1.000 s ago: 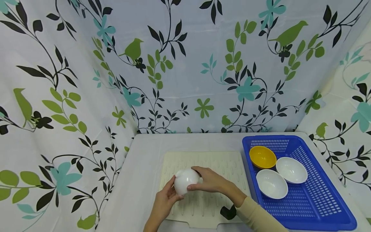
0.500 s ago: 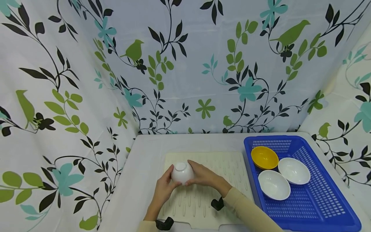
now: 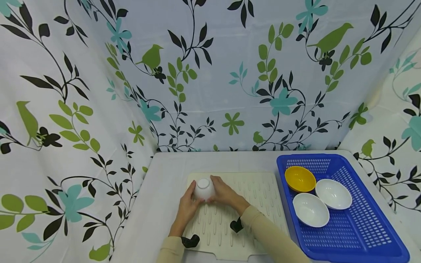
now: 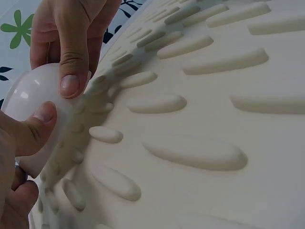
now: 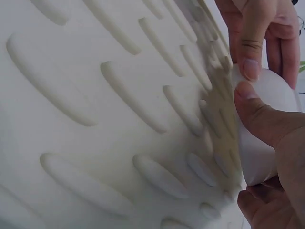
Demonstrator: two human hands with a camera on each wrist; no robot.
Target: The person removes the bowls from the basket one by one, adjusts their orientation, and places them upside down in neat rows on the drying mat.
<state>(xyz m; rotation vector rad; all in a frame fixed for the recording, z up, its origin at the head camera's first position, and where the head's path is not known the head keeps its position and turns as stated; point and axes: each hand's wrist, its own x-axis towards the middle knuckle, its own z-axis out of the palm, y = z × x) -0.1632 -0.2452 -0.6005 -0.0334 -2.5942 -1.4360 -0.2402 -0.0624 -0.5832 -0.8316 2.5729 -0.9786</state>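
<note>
Both hands hold a small white bowl (image 3: 204, 190) upside down, its foot ring facing up, close over the cream ribbed drying mat (image 3: 230, 233). My left hand (image 3: 188, 204) grips the bowl's left side, and my right hand (image 3: 225, 191) grips its right side. In the left wrist view, both thumbs press on the near wall of the bowl (image 4: 45, 90) while the other fingers wrap round its far sides. The right wrist view shows the bowl's rim (image 5: 240, 148) facing down toward the mat's ridges.
A blue plastic basket (image 3: 348, 233) stands at the right of the table. Inside it sit a yellow bowl (image 3: 300, 179) and two white bowls, one nearer (image 3: 310, 210) and one farther right (image 3: 333, 194). A patterned curtain (image 3: 204, 91) encloses the white table (image 3: 141, 219).
The white bowl has been turned from a tilt to upside down, its foot now on top. Both hands have moved slightly farther away over the mat with it.
</note>
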